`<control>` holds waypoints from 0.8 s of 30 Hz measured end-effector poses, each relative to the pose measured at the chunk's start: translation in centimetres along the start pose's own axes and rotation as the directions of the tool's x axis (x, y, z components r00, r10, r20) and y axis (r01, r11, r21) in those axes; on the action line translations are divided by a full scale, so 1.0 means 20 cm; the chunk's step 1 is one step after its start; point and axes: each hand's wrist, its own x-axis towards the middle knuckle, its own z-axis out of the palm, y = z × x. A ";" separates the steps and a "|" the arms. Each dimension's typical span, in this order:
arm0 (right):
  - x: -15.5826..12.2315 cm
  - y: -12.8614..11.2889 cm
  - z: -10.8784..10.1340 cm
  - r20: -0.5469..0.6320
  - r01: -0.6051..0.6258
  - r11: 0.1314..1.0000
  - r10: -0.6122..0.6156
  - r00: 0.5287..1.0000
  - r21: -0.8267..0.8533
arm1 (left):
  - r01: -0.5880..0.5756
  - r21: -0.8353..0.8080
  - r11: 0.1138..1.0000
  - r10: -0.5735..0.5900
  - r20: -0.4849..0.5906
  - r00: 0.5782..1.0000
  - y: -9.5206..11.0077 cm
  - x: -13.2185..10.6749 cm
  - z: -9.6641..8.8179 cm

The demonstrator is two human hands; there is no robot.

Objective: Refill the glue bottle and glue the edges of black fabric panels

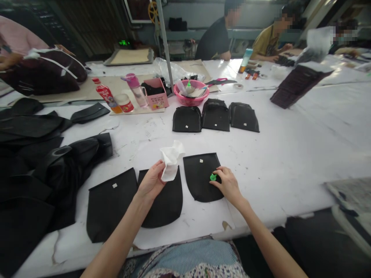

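Observation:
My left hand (151, 180) is closed on a crumpled white cloth (171, 162), held above a black rounded fabric piece (165, 204). My right hand (227, 184) pinches a small green object (213, 177) against another black rounded piece (199, 175) lying on the white table (290, 154). A third black piece (110, 202) lies flat to the left of both.
Three stacks of black pieces (216, 116) sit farther back, behind them a pink bowl (189, 92), pink box (156, 94), and bottles (136, 88). Black fabric (37, 154) is heaped at left. Other people sit at the table's far side (272, 38) and far left (17, 42).

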 end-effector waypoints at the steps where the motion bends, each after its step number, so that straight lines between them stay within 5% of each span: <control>1: -0.01 0.00 0.00 -0.001 -0.001 1.000 0.001 1.000 0.005 | 0.007 -0.004 1.000 -0.007 0.002 1.000 -0.01 0.00 0.00; 9: -0.05 0.05 -0.01 -0.044 -0.002 0.996 0.006 0.999 0.086 | 0.075 -0.060 0.995 -0.075 0.001 0.997 -0.06 0.00 0.05; 15: -0.04 0.08 -0.15 -0.181 -0.077 0.948 0.138 0.974 0.310 | 0.141 -0.018 0.990 -0.142 -0.062 0.988 -0.10 0.04 0.09; 19: 0.02 0.01 -0.26 -0.089 -0.196 0.763 0.314 0.945 0.616 | 0.155 0.012 0.988 -0.155 0.008 0.988 -0.17 0.07 0.17; 24: 0.09 -0.14 -0.25 0.176 -0.273 0.457 0.245 0.953 0.847 | 0.209 0.123 0.970 -0.226 0.145 0.963 -0.33 0.10 0.31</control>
